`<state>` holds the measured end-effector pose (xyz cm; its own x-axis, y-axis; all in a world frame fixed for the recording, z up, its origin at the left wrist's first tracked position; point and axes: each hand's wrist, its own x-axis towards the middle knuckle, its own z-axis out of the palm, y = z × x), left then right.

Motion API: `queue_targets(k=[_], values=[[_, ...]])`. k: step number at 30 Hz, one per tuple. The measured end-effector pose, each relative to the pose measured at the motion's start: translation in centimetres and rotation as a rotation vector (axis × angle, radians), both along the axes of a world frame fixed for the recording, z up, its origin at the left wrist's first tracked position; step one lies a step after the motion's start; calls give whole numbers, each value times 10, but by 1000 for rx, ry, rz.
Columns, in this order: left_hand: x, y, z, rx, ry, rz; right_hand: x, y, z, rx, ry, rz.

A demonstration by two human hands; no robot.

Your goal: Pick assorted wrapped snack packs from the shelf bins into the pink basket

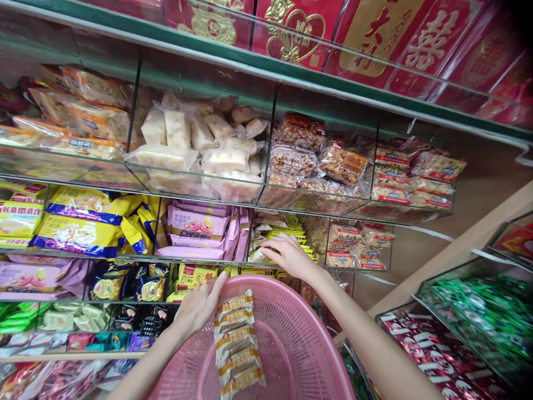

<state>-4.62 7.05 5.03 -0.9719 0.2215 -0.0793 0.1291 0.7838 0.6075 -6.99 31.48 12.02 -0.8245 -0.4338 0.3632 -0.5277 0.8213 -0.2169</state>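
Note:
A pink plastic basket (pixel 320 333) is held against the shelves by my left hand (pixel 200 304), which is closed on its rim, thumb on top. Inside the basket lies a strip of wrapped snack bars (pixel 238 347) in cream and golden-brown wrappers. My right hand (pixel 287 254) reaches over the far rim into a clear shelf compartment. Its fingers are bent together at a small pale packet (pixel 257 255), mostly covered by the fingertips. Beside that hand stands a row of yellow snack packets (pixel 296 228). Purple cookie packs (pixel 200 225) fill the compartment to the left.
Clear front panels and dividers edge the compartments. Above are bagged white sweets (pixel 178 130), nut brittle packs (pixel 293 161) and red boxes (pixel 291 30) with gold print. Yellow-and-blue bags (pixel 81 222) are at left. Green-wrapped sweets (pixel 478 311) fill a bin at right.

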Motion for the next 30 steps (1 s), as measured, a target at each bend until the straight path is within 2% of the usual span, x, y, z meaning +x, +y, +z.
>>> queue_targets(k=[8, 19, 25, 30], values=[[-3, 0, -5, 4, -21, 15, -5, -8, -2, 119, 76, 27], [-2, 0, 0, -11, -20, 15, -5, -19, 2, 143, 81, -29], [-5, 0, -4, -67, -11, -39, 3, -34, -4, 43, 85, -209], [-8, 0, -10, -81, 6, -70, 11, -33, 3, -82, 91, -249]])
